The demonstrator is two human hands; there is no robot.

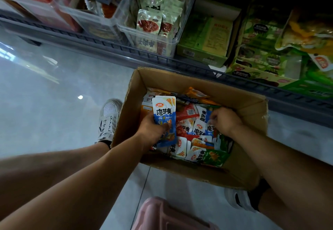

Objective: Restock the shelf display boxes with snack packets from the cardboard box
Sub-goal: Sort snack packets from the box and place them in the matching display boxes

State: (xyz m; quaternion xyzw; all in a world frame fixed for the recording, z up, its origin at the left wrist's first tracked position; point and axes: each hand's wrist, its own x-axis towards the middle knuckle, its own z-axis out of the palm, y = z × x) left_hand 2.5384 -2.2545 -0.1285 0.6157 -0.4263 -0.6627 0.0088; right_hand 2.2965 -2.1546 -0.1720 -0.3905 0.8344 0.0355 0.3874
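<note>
— Grey floor tiles are lying under the cardboard box. What are you holding?
— My left grip is clamping a stack of blue packets upright over the box's left side.
— And the other?
— My right grip is curling into the loose packets inside the box; clamped or not, I cannot tell. Shelf display boxes are sitting just beyond.

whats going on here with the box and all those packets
A person bends over an open cardboard box of snack packets on the floor beside a shelf. The left hand holds a small stack of blue packets over the pile. The right hand reaches into the loose packets; whether it grips one is unclear.
</note>
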